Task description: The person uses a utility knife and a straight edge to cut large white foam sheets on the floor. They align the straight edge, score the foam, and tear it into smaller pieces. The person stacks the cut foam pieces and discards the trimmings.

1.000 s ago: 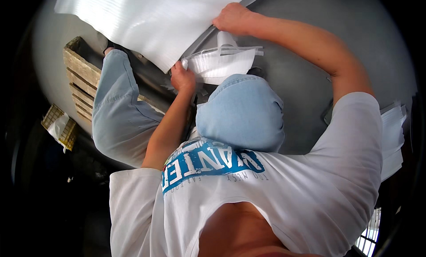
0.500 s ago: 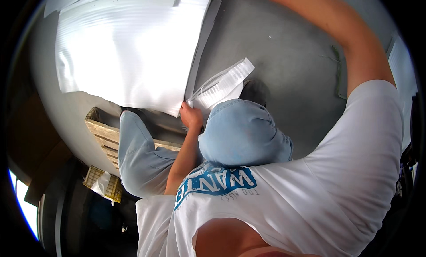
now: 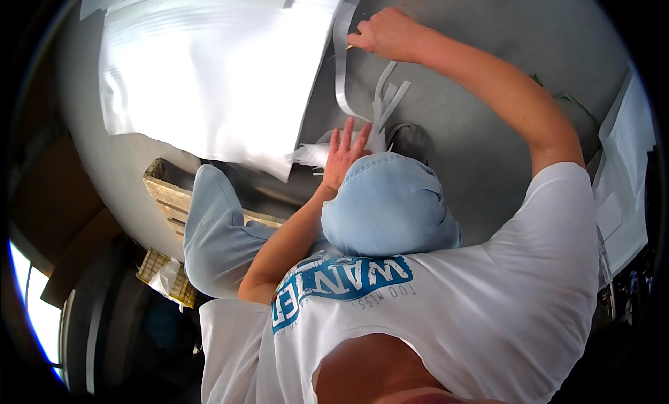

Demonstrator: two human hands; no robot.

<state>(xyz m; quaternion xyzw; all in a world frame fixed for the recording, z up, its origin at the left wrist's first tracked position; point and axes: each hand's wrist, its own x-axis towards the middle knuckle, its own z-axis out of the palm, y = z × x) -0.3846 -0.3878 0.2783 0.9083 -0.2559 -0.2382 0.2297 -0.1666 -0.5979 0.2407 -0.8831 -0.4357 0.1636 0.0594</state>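
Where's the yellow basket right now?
Head view, lower left: the yellow basket is just left of the person's bent left leg, below the wooden pallet in the picture.

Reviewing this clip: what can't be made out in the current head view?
In the head view:
Small yellowish item in the right hand: mostly covered by it, too small to identify.
White scraps: partly covered by the left hand and right knee.
Large white sheet: cut off by the top edge.
Wooden pallet: partly behind the left leg.
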